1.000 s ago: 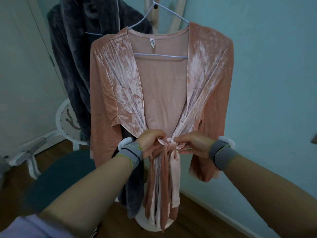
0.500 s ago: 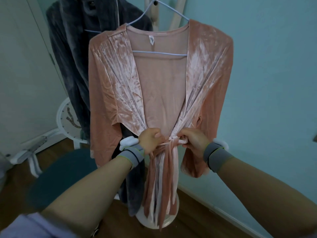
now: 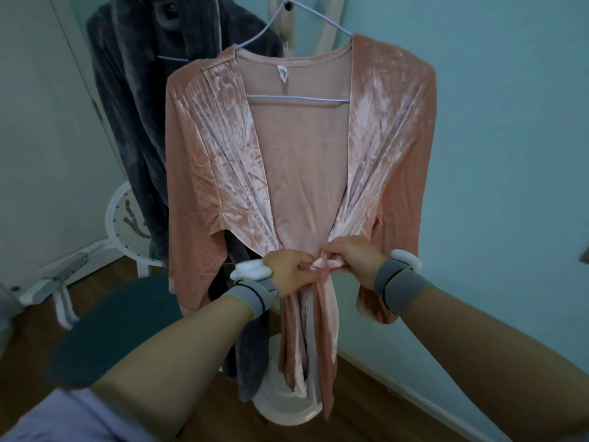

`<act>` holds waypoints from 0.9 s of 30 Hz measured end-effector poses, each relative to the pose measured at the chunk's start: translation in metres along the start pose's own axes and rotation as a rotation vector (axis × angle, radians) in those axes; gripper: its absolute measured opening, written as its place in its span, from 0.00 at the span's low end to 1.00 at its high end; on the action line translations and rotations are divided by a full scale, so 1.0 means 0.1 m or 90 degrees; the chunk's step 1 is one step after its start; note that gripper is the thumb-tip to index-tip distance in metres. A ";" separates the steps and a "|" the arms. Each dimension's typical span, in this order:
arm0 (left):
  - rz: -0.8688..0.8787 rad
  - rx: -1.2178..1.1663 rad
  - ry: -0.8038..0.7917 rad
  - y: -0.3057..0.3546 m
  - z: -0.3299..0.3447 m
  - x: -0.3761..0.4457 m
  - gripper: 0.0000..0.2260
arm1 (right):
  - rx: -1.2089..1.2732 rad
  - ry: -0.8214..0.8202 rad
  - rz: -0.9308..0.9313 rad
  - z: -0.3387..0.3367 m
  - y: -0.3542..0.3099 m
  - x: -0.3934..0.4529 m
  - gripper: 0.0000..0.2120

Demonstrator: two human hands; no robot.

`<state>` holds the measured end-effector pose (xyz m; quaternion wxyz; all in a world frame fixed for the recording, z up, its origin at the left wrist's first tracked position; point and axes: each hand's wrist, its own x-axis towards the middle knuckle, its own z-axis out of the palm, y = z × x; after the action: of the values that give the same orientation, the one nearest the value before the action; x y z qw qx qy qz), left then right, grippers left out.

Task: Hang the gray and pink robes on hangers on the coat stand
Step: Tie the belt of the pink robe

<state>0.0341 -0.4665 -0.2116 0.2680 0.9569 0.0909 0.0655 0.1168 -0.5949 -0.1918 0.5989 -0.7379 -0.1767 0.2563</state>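
While gripping the belt (image 3: 322, 266) at the waist of the pink robe (image 3: 299, 173), curling closed on the sash from either side: left hand (image 3: 288, 272) and right hand (image 3: 353, 261), fingers pinching the knot between them. Hanging from a pale hanger (image 3: 298, 98) on the coat stand (image 3: 288, 23), front panels drawing together at the waist. Draping just behind and left of the pink robe: gray robe (image 3: 134, 100). Showing below the pink robe's hem: the stand's round white base (image 3: 287, 409).

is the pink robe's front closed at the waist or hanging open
Closed at the waist: both hands, left hand and right hand, pinch the belt gathering the pink robe panels together; above, it gapes open.
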 end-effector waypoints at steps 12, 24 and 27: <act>0.003 -0.006 0.101 0.11 0.07 0.00 0.12 | 0.146 -0.052 0.032 -0.05 0.01 -0.07 0.15; 0.004 -0.052 0.046 0.00 -0.03 -0.05 0.06 | 0.119 -0.086 0.095 -0.04 0.19 -0.09 0.13; 0.032 0.036 0.008 0.04 -0.08 -0.04 0.07 | -0.246 -0.104 0.056 -0.09 0.08 -0.11 0.21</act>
<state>0.0289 -0.4671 -0.2032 0.2384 0.9657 0.0702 0.0756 0.1129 -0.6101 -0.1966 0.4183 -0.8226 -0.2386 0.3025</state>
